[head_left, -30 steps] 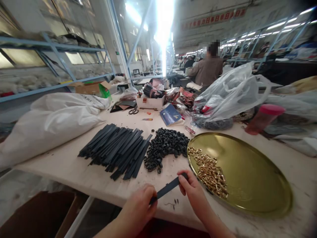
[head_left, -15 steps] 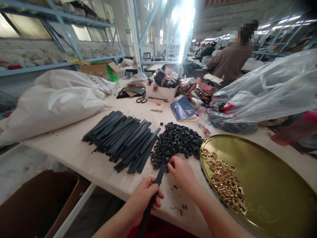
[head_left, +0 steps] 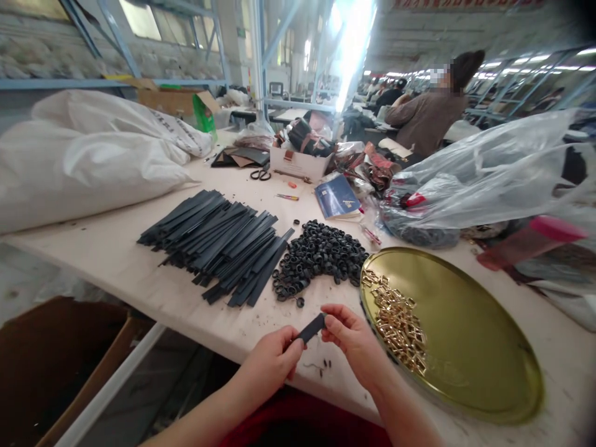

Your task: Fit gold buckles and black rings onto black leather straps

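Observation:
My left hand (head_left: 271, 360) and my right hand (head_left: 350, 338) meet over the table's near edge, both closed on one short black strap (head_left: 311, 327) held between them. Whether the right fingers also pinch a small loop I cannot make out. Just beyond lies a heap of small black loops (head_left: 316, 256). To its left is a pile of long black straps (head_left: 218, 242). A round gold tray (head_left: 484, 347) sits to my right, with several gold buckles (head_left: 398, 321) along its left side.
A big white sack (head_left: 79, 164) fills the table's left back. Clear plastic bags (head_left: 470, 177), a blue booklet (head_left: 336, 197), scissors (head_left: 259, 175) and a white box (head_left: 298, 164) crowd the far side. A brown carton (head_left: 60, 360) stands below left. A person (head_left: 426, 118) works behind.
My right hand has come back from the loop heap to the strap's end. The strap now shows only a short length between my hands, and the camera has shifted slightly.

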